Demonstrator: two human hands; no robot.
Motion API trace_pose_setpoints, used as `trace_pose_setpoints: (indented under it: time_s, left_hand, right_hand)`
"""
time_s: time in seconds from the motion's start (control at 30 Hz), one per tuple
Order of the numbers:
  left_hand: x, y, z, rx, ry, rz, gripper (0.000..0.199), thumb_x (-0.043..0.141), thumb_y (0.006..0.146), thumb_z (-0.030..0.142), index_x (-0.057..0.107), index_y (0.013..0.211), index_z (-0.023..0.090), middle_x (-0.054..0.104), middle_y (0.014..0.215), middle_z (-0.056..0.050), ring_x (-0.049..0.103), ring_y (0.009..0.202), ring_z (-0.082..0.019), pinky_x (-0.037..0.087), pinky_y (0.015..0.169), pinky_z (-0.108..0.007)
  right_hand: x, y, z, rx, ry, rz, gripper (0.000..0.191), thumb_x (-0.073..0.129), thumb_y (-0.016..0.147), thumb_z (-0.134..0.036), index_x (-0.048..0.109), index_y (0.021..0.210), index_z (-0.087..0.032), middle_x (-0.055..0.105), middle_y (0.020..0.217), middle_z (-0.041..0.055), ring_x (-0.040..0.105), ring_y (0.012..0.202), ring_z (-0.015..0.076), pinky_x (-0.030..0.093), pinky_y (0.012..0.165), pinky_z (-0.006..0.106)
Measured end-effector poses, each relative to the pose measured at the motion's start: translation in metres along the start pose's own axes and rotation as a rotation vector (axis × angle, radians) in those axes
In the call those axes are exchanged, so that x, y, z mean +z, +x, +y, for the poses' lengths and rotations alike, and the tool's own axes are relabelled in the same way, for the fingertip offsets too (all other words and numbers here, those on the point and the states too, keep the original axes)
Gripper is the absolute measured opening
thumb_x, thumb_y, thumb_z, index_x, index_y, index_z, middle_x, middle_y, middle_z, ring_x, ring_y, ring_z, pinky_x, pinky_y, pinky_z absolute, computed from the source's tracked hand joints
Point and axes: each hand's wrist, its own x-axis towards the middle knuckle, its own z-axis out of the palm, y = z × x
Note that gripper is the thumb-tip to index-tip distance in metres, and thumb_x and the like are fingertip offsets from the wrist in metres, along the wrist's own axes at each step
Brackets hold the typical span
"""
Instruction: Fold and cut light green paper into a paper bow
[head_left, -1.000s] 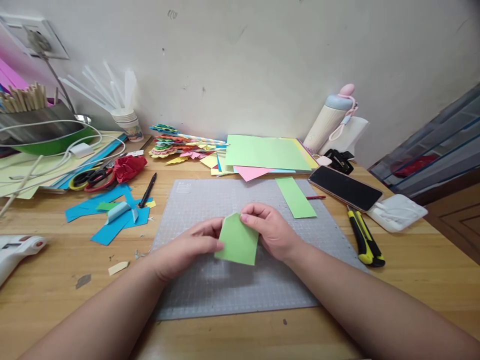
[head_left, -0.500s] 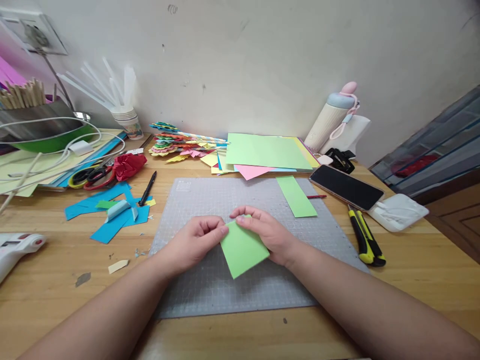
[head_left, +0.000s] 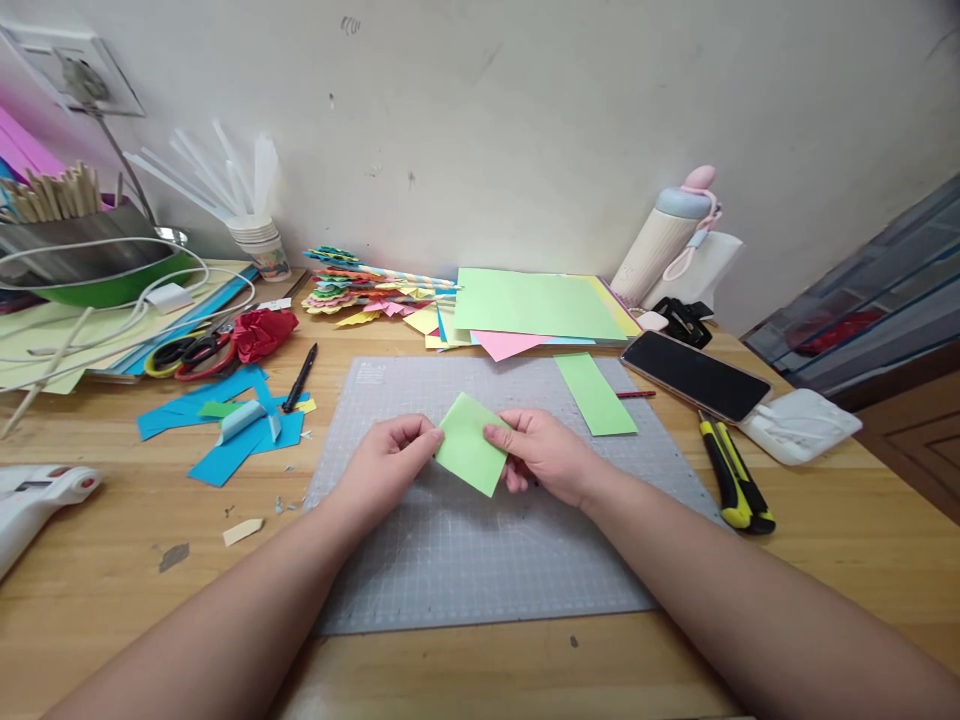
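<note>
Pale wall (head_left: 525, 130) standing at the far side, wooden table (head_left: 450, 675) running below it, grey cutting mat (head_left: 480, 585) lying mid-table. Over the mat's middle, both hands are holding a small green paper piece (head_left: 471, 445), tilted, one corner pointing far. Left hand (head_left: 394, 460) is pinching its left corner, thumb against fingers. Right hand (head_left: 551, 455) is gripping the right side, thumb pressing on the face, fingers curling behind. Number of layers: cannot tell.

Risk, as I am judging it: the left pinch is catching only a little paper, so an uneven pull could be freeing that corner; a hard right thumb could be creasing the face.

Further out, a green strip (head_left: 595, 393) is lying on the mat's far right; a sleeve-less forearm swinging that way could be shifting it. Yellow-black cutter (head_left: 735, 480) is resting by the right edge, near the right forearm; an outward elbow could be nudging it. Blue scraps (head_left: 229, 458) are lying left, well apart.
</note>
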Motion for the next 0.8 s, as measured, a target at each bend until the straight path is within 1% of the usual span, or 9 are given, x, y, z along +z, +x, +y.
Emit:
trace_pose_setpoints:
  time_s: [0.07,0.13,0.2,0.27,0.37,0.47,0.63,0.73,0.8]
  left_hand:
    - [0.000,-0.001,0.003,-0.020,0.019,0.016,0.036,0.058,0.074,0.048,0.046,0.056,0.018,0.036,0.055,0.005,0.030,0.053,-0.010,0.023,0.051,-0.023]
    - [-0.001,-0.002,0.006,-0.047,0.030,0.055,0.038,0.057,0.074,0.051,0.047,0.058,0.019,0.035,0.054,0.006,0.028,0.051,-0.009,0.021,0.049,-0.023]
    - [-0.001,-0.003,0.007,-0.076,0.039,0.112,0.039,0.054,0.076,0.053,0.047,0.058,0.019,0.034,0.052,0.006,0.026,0.048,-0.009,0.020,0.048,-0.023]
    - [-0.001,-0.004,0.007,-0.101,0.050,0.161,0.040,0.053,0.076,0.053,0.044,0.056,0.019,0.033,0.050,0.006,0.026,0.046,-0.009,0.020,0.047,-0.023]
    - [-0.001,-0.004,0.006,-0.120,0.074,0.184,0.040,0.054,0.075,0.051,0.045,0.054,0.019,0.034,0.048,0.006,0.028,0.046,-0.009,0.022,0.047,-0.023]
    - [0.000,-0.005,0.005,-0.126,0.104,0.145,0.040,0.053,0.077,0.051,0.049,0.055,0.018,0.040,0.050,0.004,0.031,0.047,-0.009,0.026,0.048,-0.023]
    - [0.000,-0.006,0.006,-0.103,0.206,0.038,0.041,0.050,0.079,0.051,0.056,0.056,0.017,0.051,0.055,0.001,0.037,0.050,-0.011,0.031,0.051,-0.025]
    - [0.003,-0.007,0.005,-0.058,0.316,-0.016,0.040,0.048,0.082,0.047,0.056,0.055,0.018,0.053,0.054,0.000,0.042,0.053,-0.014,0.034,0.054,-0.027]
    - [0.006,-0.009,0.003,-0.003,0.415,-0.019,0.038,0.050,0.082,0.043,0.054,0.053,0.019,0.055,0.057,-0.001,0.047,0.061,-0.017,0.037,0.062,-0.030]
  right_hand:
    - [-0.003,0.000,0.000,-0.099,-0.116,0.101,0.038,0.051,0.087,-0.055,0.055,0.080,-0.018,0.062,0.062,0.0031,0.057,0.047,0.0137,0.042,0.041,0.025]
    - [-0.003,-0.003,-0.002,-0.255,-0.237,0.261,0.033,0.048,0.091,-0.050,0.053,0.099,-0.019,0.065,0.090,0.0091,0.064,0.076,0.0195,0.051,0.061,0.033]
    - [0.000,-0.008,-0.005,-0.434,-0.371,0.367,0.034,0.054,0.088,-0.045,0.048,0.113,-0.022,0.058,0.116,0.0118,0.055,0.108,0.0238,0.046,0.086,0.043]
    - [0.005,-0.014,-0.008,-0.580,-0.520,0.360,0.036,0.064,0.083,-0.040,0.052,0.112,-0.023,0.055,0.121,0.0100,0.048,0.117,0.0258,0.035,0.098,0.047]
    - [0.012,-0.021,-0.012,-0.708,-0.721,0.262,0.022,0.066,0.083,-0.032,0.060,0.102,-0.023,0.062,0.110,0.0065,0.054,0.106,0.0244,0.032,0.095,0.046]
    - [0.011,-0.021,-0.013,-0.798,-0.858,0.193,0.011,0.056,0.091,-0.021,0.063,0.100,-0.021,0.067,0.102,0.0049,0.058,0.096,0.0200,0.034,0.091,0.042]
    - [0.000,-0.021,-0.019,-0.928,-1.031,0.056,0.016,0.049,0.094,-0.017,0.065,0.096,-0.019,0.070,0.097,0.0061,0.058,0.090,0.0186,0.040,0.078,0.035]
    - [0.001,-0.025,-0.026,-0.994,-1.240,-0.051,0.024,0.045,0.095,-0.013,0.064,0.082,-0.018,0.068,0.084,0.0044,0.055,0.078,0.0169,0.037,0.067,0.032]
    - [0.004,-0.028,-0.028,-1.029,-1.400,-0.124,0.026,0.045,0.094,-0.010,0.061,0.075,-0.018,0.064,0.076,0.0029,0.051,0.071,0.0158,0.034,0.061,0.031]
